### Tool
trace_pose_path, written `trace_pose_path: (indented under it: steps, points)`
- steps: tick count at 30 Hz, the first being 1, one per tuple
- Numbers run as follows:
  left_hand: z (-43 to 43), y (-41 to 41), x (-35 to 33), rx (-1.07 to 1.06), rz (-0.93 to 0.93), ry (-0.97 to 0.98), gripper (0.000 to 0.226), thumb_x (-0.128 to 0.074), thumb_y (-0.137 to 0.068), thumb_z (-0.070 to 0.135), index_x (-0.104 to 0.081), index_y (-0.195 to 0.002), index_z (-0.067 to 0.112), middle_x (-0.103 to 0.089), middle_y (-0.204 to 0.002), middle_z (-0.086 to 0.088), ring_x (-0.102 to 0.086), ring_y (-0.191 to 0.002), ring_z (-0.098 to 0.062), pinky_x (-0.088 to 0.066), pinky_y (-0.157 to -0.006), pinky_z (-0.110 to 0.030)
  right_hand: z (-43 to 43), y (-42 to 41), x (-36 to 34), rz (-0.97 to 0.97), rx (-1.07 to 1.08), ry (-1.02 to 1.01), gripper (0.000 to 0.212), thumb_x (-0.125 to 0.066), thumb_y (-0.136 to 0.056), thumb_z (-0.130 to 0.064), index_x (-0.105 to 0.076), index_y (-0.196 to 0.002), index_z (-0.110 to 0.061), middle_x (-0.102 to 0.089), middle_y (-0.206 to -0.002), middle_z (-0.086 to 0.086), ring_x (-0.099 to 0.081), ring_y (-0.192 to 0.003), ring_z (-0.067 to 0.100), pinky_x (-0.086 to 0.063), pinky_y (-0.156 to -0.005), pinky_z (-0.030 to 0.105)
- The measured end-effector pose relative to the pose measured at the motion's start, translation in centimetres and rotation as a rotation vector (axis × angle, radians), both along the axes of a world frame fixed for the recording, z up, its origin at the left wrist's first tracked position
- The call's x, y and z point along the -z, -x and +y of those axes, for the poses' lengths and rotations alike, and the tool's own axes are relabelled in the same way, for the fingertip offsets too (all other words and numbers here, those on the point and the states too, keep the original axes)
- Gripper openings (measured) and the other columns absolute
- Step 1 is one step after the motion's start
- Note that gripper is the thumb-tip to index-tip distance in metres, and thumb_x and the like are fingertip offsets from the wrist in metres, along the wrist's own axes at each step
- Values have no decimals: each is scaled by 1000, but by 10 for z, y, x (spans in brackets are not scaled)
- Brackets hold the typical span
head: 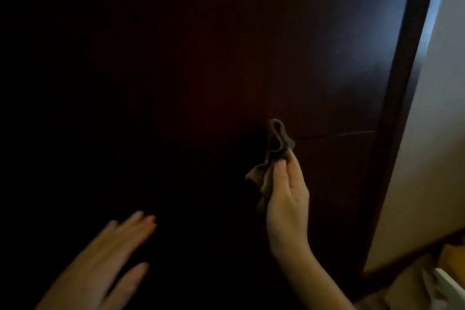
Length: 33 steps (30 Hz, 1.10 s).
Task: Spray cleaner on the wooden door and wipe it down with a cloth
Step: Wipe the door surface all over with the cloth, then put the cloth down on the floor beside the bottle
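The dark reddish-brown wooden door point(251, 45) fills most of the view and lies in deep shadow on its left. My right hand point(286, 199) is raised in front of the door's middle and pinches a crumpled brown cloth point(274, 143) between thumb and fingers. The cloth's upper fold sits close to the door, level with a thin horizontal groove; contact cannot be told. My left hand point(108, 257) is at the lower left, blurred, fingers straight and spread, holding nothing. No spray bottle is in view.
The dark door frame point(402, 83) runs down the right side, with a pale wall point(432, 158) beyond it. At the bottom right corner lie light-coloured objects point(442, 282) on the floor, too blurred to identify.
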<state>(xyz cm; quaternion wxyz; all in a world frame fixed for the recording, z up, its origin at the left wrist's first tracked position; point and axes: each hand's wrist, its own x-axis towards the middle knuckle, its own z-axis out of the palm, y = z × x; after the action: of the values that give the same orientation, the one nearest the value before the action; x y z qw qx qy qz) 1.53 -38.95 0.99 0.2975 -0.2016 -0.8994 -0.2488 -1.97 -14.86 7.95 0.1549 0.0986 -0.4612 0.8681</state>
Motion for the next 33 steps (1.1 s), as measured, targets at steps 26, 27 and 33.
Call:
trace_pose_path:
  steps: [26, 27, 33]
  points:
    - [332, -39, 178, -130, -1906, -1648, 12, -61, -76, 7, -71, -70, 5, -68, -62, -11, -64, -63, -24, -52, -40, -31, 281, -99, 236, -1108, -248, -548, 31, -49, -93, -9, -61, -112, -30, -70, -105, -3, -68, -94, 14, -54, -83, 37]
    - [339, -35, 179, -93, -1893, -1650, 10, -63, -70, 6, -70, -77, 9, -70, -65, -10, -65, -67, -24, -54, -46, -33, 286, -92, 239, -1082, -232, -584, 30, -48, -94, -10, -61, -110, -31, -70, -105, -5, -68, -94, 13, -53, -85, 37]
    - [362, 3, 209, -156, -1637, -1428, 35, -65, -77, -4, -58, -98, 24, -72, -82, -2, -65, -82, -19, -51, -56, -30, 293, -40, 256, -875, -195, -943, 38, -42, -96, -5, -50, -110, -39, -54, -105, -19, -56, -95, 0, -50, -77, 16]
